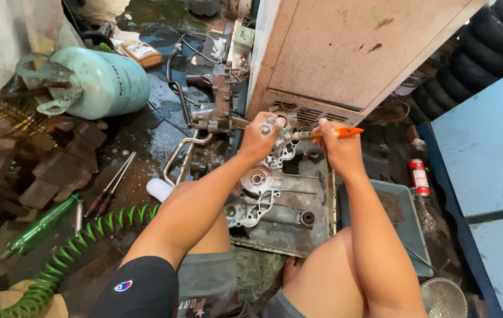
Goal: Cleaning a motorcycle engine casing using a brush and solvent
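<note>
One pale green gas cylinder lies on the wet workshop floor, beside one coiled green air hose and one green glass bottle. Two screwdrivers rest side by side. One metal wash tray holds one large engine crankcase half — a second engine casing stands beyond it. Two hands are at work — the left hand on one small metal part, the right hand with one orange-handled brush. One red spray can, one grey plastic tray, one metal strainer.
</note>
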